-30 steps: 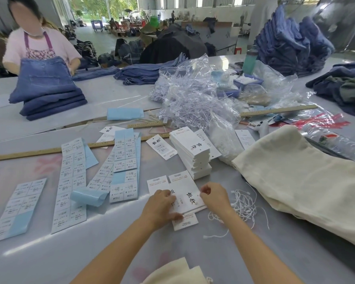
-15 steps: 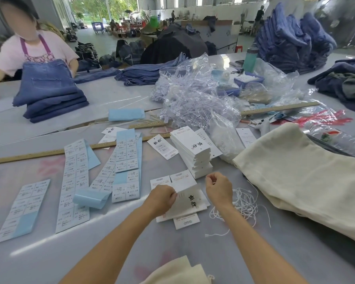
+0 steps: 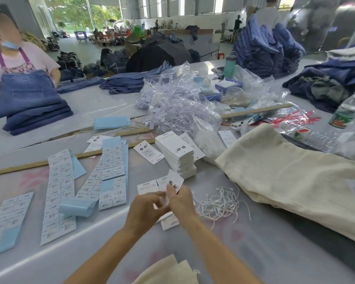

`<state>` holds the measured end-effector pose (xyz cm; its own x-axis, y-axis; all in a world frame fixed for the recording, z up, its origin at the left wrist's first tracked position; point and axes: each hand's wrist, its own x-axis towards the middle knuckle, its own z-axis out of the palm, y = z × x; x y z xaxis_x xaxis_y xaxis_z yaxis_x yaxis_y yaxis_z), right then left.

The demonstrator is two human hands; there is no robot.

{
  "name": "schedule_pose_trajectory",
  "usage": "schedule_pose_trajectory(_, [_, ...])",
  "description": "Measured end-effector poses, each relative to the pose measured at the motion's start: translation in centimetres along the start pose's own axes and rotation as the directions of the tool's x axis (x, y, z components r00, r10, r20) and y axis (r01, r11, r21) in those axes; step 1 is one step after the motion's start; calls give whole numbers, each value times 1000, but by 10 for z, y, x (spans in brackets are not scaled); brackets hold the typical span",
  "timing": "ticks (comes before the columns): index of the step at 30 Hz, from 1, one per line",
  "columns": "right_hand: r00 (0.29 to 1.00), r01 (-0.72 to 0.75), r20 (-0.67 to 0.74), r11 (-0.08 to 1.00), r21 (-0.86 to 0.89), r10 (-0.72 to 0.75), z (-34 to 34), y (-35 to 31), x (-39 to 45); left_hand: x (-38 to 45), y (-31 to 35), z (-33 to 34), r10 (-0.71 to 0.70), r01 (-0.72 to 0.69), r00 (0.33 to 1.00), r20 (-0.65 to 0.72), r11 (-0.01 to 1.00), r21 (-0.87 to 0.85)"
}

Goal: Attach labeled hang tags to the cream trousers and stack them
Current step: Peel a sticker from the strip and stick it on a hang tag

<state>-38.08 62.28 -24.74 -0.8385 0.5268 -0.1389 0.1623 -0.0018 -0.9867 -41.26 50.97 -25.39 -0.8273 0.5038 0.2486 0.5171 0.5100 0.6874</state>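
Observation:
Both my hands hold a white hang tag (image 3: 173,182) with black characters, lifted above the table near its middle. My left hand (image 3: 146,210) pinches its lower edge and my right hand (image 3: 180,200) grips it from the right. More loose tags (image 3: 147,186) lie flat under my hands. A stack of white hang tags (image 3: 177,154) stands just behind. A tangle of white strings (image 3: 219,203) lies to the right of my hands. Folded cream trousers (image 3: 295,181) lie at the right. Another cream piece (image 3: 168,271) shows at the bottom edge.
Sticker label sheets (image 3: 59,191) with blue backing spread at the left. A wooden ruler (image 3: 39,162) crosses behind them. A heap of clear plastic fasteners (image 3: 176,107) sits behind the tag stack. A person folds blue jeans (image 3: 33,107) at far left. Bottles (image 3: 346,109) stand at right.
I have lifted one tag off the table. My two hands have come close together on it, and the tag now stands tilted upward.

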Motion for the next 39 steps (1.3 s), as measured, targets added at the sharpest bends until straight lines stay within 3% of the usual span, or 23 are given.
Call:
schedule_pose_trajectory(2, [999,16,-35,999,-51,-18,-3,-4,-4,-6,-1,-11,35,-36,999,-15,998,-58])
schedule_pose_trajectory(4, [996,62,73,996,-65,-58,-4,-5,-9,-3,3,-24,-117,91,985,-126,977,-195])
schedule_pose_trajectory(6, [979,100,187,993,-59,-87,0,-9,-16,5,10,-35,-313,272,949,-43,881,-388])
schedule_pose_trajectory(9, [962,156,234,986,-52,-140,10,-11,-24,6,17,-41,-400,345,916,24,757,-555])
schedule_pose_trajectory(12, [924,106,372,993,-43,-83,-2,-11,-18,-2,20,-47,-480,360,876,-39,707,-608])
schedule_pose_trajectory(14, [935,93,354,966,-242,-1,-23,-2,-3,-9,22,-54,-516,373,855,-56,686,-624])
schedule_pose_trajectory(15, [968,127,252,877,-463,-6,-36,4,10,-13,23,-58,-526,376,848,-62,681,-629])
schedule_pose_trajectory(17, [996,78,40,522,-849,-83,-61,20,33,-23,25,-65,-530,384,846,-65,689,-615])
schedule_pose_trajectory(19, [999,-20,-35,323,-946,-41,-70,35,49,-32,25,-69,-538,402,841,-52,687,-605])
schedule_pose_trajectory(21, [998,-59,-47,266,-962,53,-67,48,59,-38,26,-74,-541,414,840,-37,683,-603])
schedule_pose_trajectory(24, [999,-20,-8,228,-974,50,-64,51,64,-44,24,-79,-554,431,832,-20,669,-606])
schedule_pose_trajectory(25, [999,10,18,253,-967,29,-66,46,64,-45,24,-81,-558,432,830,-17,661,-613])
schedule_pose_trajectory(26, [999,36,38,357,-933,-1,-69,39,65,-45,24,-83,-559,432,829,-14,656,-620])
schedule_pose_trajectory(27, [999,40,27,537,-843,-32,-75,30,68,-45,24,-84,-562,432,827,-12,650,-626])
schedule_pose_trajectory(29, [995,50,-52,855,-517,-90,-89,8,71,-45,25,-86,-564,430,826,-14,646,-631])
schedule_pose_trajectory(30, [991,83,-73,931,-356,-116,-97,-6,71,-45,26,-87,-564,429,825,-18,648,-629])
schedule_pose_trajectory(34, [988,140,53,985,98,-145,-107,-65,51,-38,40,-86,-563,425,826,-11,637,-643])
schedule_pose_trajectory(39, [936,74,315,965,252,-154,-77,-104,-2,-39,70,-92,-492,388,870,29,649,-654])
